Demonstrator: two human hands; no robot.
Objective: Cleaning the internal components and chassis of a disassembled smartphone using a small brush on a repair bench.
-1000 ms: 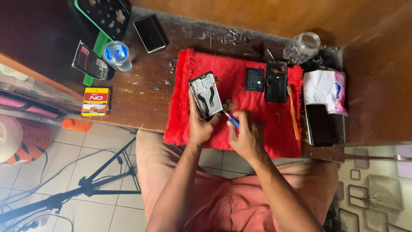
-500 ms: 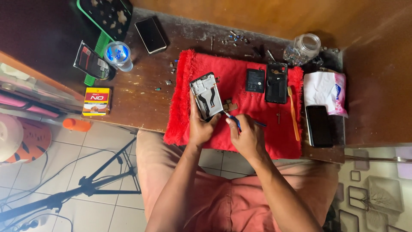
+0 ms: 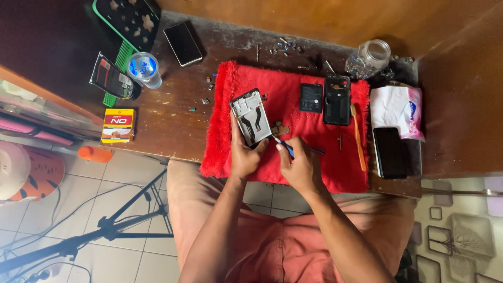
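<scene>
An opened phone frame (image 3: 250,116) with its insides showing lies on a red fluffy cloth (image 3: 309,167). My left hand (image 3: 245,156) grips the frame's near end. My right hand (image 3: 300,166) holds a thin blue-handled tool (image 3: 293,148), and its tip touches the frame's lower right corner. A small brown part (image 3: 281,128) rests on the cloth beside the frame.
On the cloth lie a black battery (image 3: 310,97), a black back cover (image 3: 337,99) and an orange toothbrush (image 3: 359,138). A dark phone (image 3: 388,151), tissue pack (image 3: 396,107) and glass jar (image 3: 369,57) stand right. Another phone (image 3: 183,43), a bottle (image 3: 143,68), a yellow box (image 3: 117,124) and loose screws (image 3: 285,48) sit on the wooden table (image 3: 162,126).
Both hands stay on the phone frame; the tool tip has shifted slightly along its lower edge. Nothing else has moved.
</scene>
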